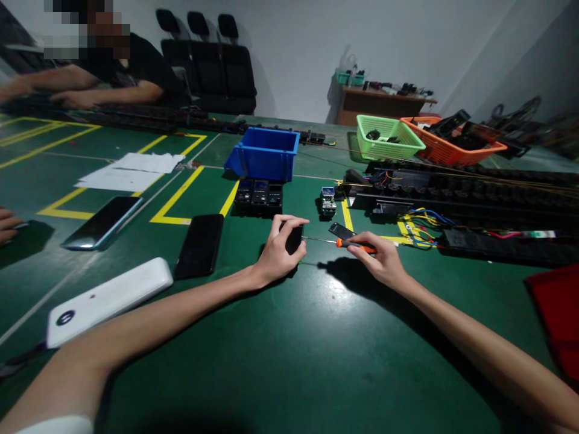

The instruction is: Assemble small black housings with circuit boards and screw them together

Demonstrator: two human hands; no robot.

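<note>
My left hand (279, 253) is closed around a small black box-shaped part (294, 239), holding it just over the green table. Between the fingers and thumb of my right hand (377, 259) is a screwdriver (357, 245) with an orange and black handle. Its thin shaft points left, and the tip reaches the side of the black part; whether it sits in a screw I cannot tell. Just beyond the screwdriver lies a flat black cover piece (342, 231). A small module with an exposed circuit board (328, 202) stands behind that.
Several black modules (259, 196) sit before a blue bin (266, 154). Two phones (199, 246) and a white oblong device (108, 301) lie left. Black rails with loose wires (425, 223), a green basket (389, 137) and an orange basket (452, 141) are right. A person (122, 78) works across the table.
</note>
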